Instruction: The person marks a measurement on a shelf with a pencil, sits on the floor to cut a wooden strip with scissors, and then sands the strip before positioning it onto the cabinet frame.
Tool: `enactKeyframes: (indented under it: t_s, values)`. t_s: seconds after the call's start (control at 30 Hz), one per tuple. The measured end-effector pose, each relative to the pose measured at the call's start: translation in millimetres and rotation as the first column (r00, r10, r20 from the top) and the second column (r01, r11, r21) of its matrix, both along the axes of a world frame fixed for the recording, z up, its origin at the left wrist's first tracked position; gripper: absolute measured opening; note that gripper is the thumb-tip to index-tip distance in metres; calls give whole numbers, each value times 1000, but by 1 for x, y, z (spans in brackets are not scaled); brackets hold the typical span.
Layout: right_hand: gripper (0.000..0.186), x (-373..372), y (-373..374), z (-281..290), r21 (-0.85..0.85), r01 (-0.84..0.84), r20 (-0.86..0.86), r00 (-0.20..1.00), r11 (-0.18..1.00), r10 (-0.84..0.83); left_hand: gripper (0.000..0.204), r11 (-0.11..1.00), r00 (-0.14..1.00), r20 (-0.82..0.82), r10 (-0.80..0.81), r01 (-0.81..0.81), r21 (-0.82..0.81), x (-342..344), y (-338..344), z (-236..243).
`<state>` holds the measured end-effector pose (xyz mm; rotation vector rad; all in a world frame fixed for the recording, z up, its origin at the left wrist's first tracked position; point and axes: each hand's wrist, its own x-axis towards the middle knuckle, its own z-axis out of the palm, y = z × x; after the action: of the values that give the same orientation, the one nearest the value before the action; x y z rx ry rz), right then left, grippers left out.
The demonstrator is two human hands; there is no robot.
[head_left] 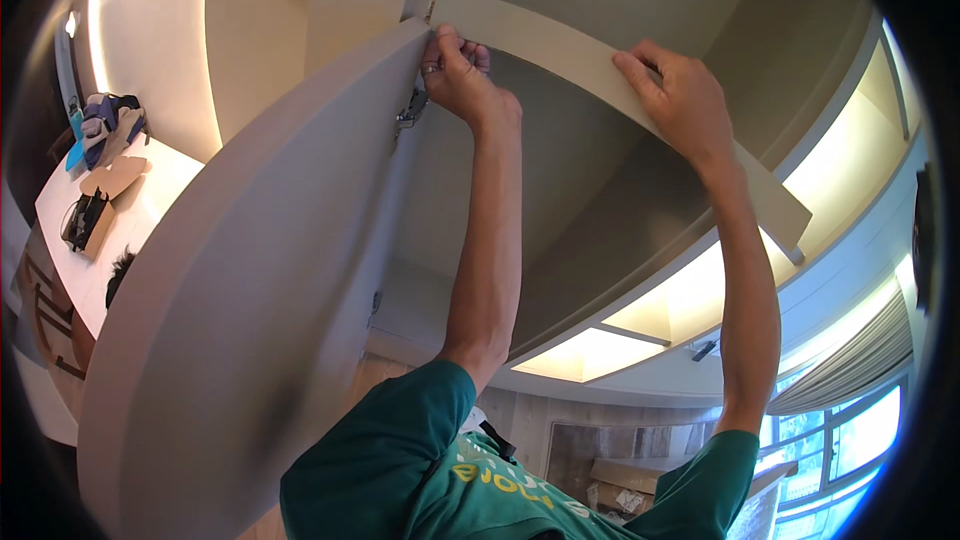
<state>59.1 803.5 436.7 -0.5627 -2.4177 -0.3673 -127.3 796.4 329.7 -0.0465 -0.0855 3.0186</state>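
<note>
Landmark: grey cabinet door [250,240], swung open. Long beige board [560,35] is to the right of the door: one end just beside the door's top hinge-side corner, the other end well away, angled down to the right across the cabinet opening.

Left hand [460,70]: at the board's near end, just beside the door's top corner. Fingers curled in, thumb raised against them. Can't tell how tight, or whether they pinch the board or something small.

Right hand [690,100]: farther from the door, on the board. Fingers and thumb bent in at the board's edge, slightly parted, gripping it; fingertips partly hidden.

Upper hinge [410,108] sits on the door's inner edge, just below the left hand. Lower hinge [375,303] is farther down the same edge. Lit shelves [690,300] run well right of the door, below the board. Left of the door: white table [165,180] with an open cardboard box [115,177]. Curtain [850,360] and window [868,435] are far right of the door.
</note>
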Motion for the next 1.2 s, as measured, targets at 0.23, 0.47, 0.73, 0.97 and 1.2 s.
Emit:
enactKeyframes:
  t_s: [0.23, 0.47, 0.73, 0.97, 1.2]
  values:
    - [36, -66, 23, -20, 102, -210, -59, 975, 972, 216, 14, 1000, 999, -27, 22, -22, -13, -3, -1, 1]
    - [34, -122, -15, -9, 146, -163, 42, 987, 976, 158, 14, 1000, 998, -52, -26, 26, -1, -3, -13, 1]
    - [31, -131, -16, -20, 64, -222, -66, 972, 973, 226, 21, 998, 995, -91, 34, -29, 54, -9, -4, -5]
    - [32, -134, -2, -26, 7, -337, -156, 930, 942, 334, 24, 998, 997, -67, 40, -36, 59, -8, 3, -7]
    - [31, -133, -6, -19, 12, -255, -88, 963, 967, 255, 26, 998, 998, -53, 42, -39, 48, -11, 7, -10]
